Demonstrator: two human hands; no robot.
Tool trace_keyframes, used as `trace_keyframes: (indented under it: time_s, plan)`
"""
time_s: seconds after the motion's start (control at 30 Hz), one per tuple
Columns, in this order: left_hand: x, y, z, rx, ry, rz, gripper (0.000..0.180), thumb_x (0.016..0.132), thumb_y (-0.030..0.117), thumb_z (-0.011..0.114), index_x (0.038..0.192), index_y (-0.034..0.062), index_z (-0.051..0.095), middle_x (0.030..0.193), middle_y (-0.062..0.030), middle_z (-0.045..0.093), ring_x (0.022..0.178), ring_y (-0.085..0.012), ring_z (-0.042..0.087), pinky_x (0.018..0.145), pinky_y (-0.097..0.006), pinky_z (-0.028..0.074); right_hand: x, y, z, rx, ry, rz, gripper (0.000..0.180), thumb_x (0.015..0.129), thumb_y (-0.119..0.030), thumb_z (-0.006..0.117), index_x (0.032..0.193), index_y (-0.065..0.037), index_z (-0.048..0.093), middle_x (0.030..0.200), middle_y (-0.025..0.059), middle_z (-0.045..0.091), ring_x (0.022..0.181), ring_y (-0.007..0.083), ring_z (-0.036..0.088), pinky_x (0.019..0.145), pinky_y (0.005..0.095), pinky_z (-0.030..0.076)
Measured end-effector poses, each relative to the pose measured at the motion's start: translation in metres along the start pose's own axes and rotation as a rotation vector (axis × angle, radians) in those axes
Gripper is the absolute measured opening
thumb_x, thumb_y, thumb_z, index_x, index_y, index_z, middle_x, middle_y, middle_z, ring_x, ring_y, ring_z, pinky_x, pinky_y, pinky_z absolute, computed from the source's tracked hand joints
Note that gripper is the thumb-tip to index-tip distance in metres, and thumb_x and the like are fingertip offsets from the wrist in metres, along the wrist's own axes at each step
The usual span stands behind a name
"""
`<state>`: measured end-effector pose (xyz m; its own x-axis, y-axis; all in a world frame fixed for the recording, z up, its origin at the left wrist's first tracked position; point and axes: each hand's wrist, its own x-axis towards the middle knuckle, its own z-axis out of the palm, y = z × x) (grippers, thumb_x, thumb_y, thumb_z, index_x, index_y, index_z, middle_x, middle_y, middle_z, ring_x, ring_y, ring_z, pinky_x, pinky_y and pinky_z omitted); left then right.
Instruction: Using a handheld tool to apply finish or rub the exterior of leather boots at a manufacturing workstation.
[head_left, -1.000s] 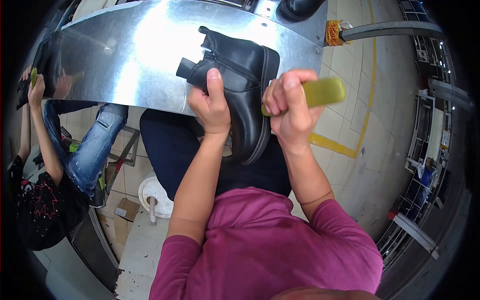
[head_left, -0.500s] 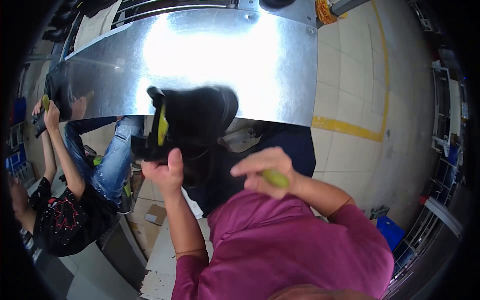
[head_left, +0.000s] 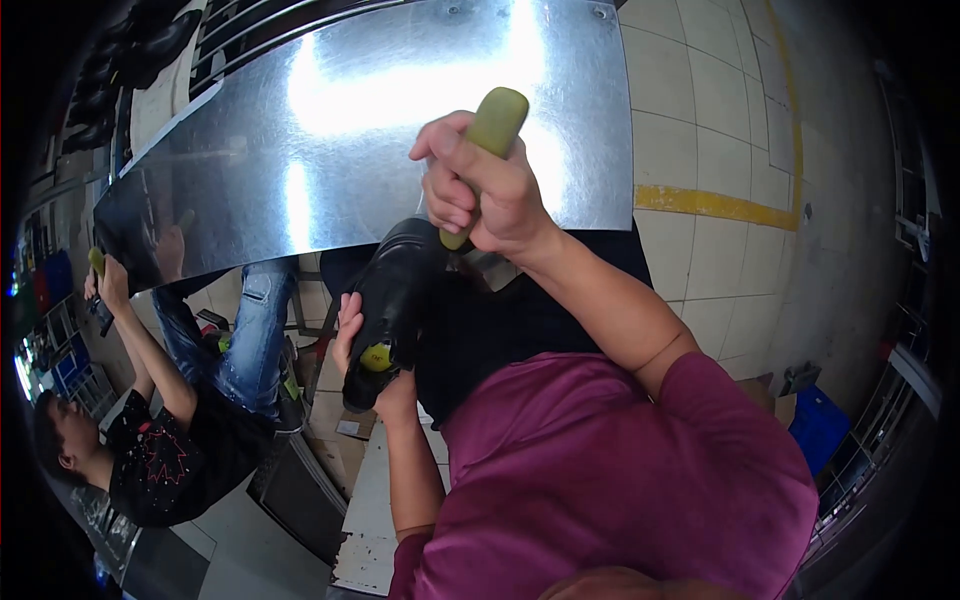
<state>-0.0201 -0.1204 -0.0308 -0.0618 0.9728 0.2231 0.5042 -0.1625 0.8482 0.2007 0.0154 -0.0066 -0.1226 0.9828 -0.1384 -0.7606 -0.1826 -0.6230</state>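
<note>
Left hand [head_left: 372,372]: cupped under the black shoe [head_left: 395,300], fingers curled round its sole, holding it over the lap.
Right hand [head_left: 478,195]: fisted tight on a green-handled tool [head_left: 488,150], tip down at the shoe's upper end.
Beyond: shiny metal table [head_left: 300,150]; a second person [head_left: 170,420] sits at left.
Risk: the tool tip could skid off the smooth leather toward the left fingers if the one-handed hold on the shoe shifts.

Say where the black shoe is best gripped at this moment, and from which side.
Probably the lower end of the black shoe, cupped from underneath on the person's left, as the left hand does now. The shoe stands on end and tilted, and the right hand works its upper end with a yellow-green handled tool, so that end is taken and the lower end needs support.
</note>
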Motion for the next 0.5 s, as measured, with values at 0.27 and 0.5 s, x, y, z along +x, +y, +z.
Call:
trace_keyframes:
  time_s: [0.27, 0.5]
  plan:
    - [-0.003, -0.012, 0.001, 0.007, 0.024, 0.055, 0.047, 0.090, 0.014, 0.078, 0.129, 0.0062, 0.053, 0.144, -0.0219, 0.058, 0.141, -0.0420, 0.050, 0.122, -0.056, 0.031, 0.017, 0.011, 0.002, 0.123, 0.048, 0.141, 0.029, 0.105, -0.032, 0.062, 0.094, -0.005, 0.062, 0.053, -0.0018, 0.038, 0.043, 0.0097, 0.037, 0.043, 0.0272, 0.034]
    - [0.000, -0.010, 0.001, 0.008, 0.024, 0.063, 0.049, 0.089, 0.022, 0.081, 0.126, 0.0080, 0.050, 0.144, -0.0220, 0.059, 0.141, -0.0413, 0.050, 0.123, -0.058, 0.026, 0.027, 0.018, 0.011, 0.071, 0.087, 0.199, 0.025, 0.102, -0.029, 0.065, 0.094, -0.005, 0.061, 0.055, -0.0030, 0.039, 0.042, 0.0079, 0.037, 0.040, 0.0258, 0.032]
